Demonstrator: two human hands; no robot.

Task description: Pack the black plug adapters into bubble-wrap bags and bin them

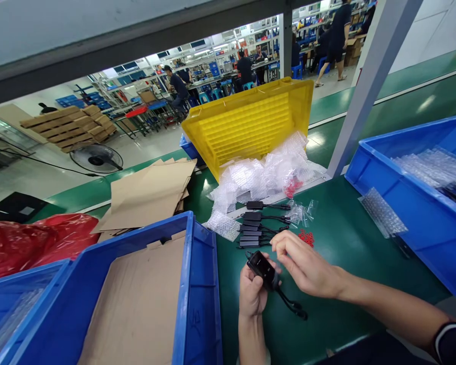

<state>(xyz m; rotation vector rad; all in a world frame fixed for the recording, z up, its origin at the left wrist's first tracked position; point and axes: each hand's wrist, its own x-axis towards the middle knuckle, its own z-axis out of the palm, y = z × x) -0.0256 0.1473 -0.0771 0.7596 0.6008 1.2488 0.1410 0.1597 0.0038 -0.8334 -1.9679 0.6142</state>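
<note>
My left hand grips a small black box-shaped cable adapter, its short leads hanging toward the lower right. Just above and right of it, my right hand has thumb and fingertips pinched together; whatever they hold, if anything, is too small to make out. Beyond my hands, several similar black adapters lie in a stack of rows on the green table. Small red pieces sit in a pile beside my right hand, and clear plastic bags lie behind that pile.
A cardboard-lined blue bin stands at left, another blue bin with bubble bags at right. Bubble-wrap bags heap against a tilted yellow tray. Cardboard sheets lie behind the left bin. A grey post rises at right.
</note>
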